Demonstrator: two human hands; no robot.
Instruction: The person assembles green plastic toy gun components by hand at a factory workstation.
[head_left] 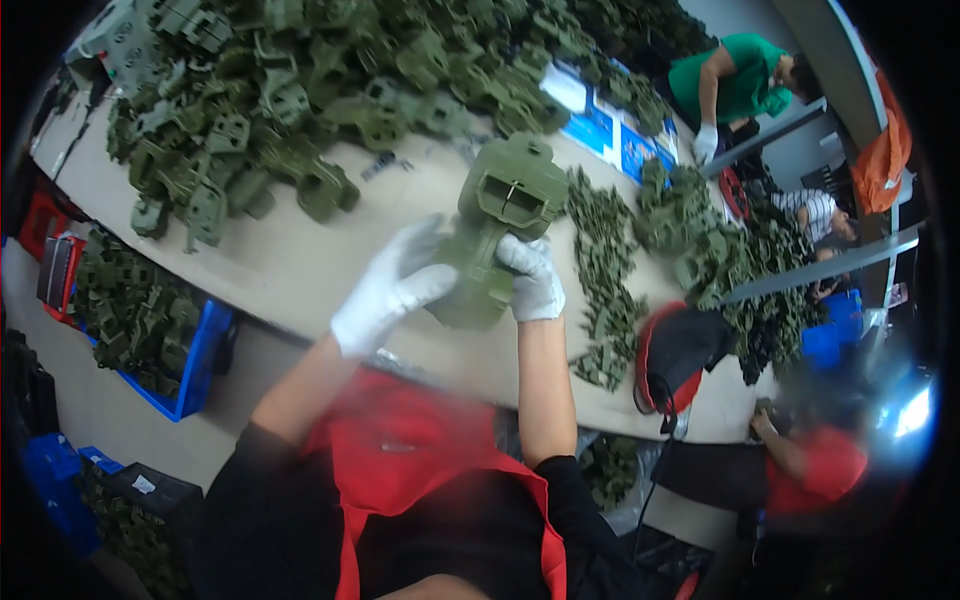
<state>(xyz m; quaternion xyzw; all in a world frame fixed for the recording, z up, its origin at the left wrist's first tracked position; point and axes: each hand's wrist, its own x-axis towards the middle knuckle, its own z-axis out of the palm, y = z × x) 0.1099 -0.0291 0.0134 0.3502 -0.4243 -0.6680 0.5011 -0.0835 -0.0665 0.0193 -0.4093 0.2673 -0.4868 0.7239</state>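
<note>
An olive-green moulded plastic part (490,260) with a rectangular opening at its far end is held up over the near side of the table. My right hand (534,278), in a white glove, is closed around its right side. To the left of the part is my left hand (395,288), also white-gloved, with thumb and fingers apart and somewhat blurred by motion. Its thumb tip comes close to the part's left edge; whether it touches I cannot tell. The lower end of the part is blurred.
Similar green parts form a large heap (300,90) across the table's far side. Strips of small green pieces (605,280) and a black-and-red cap (685,355) lie to the right. A blue crate (190,360) of parts stands at left. Co-workers (740,75) are at the right.
</note>
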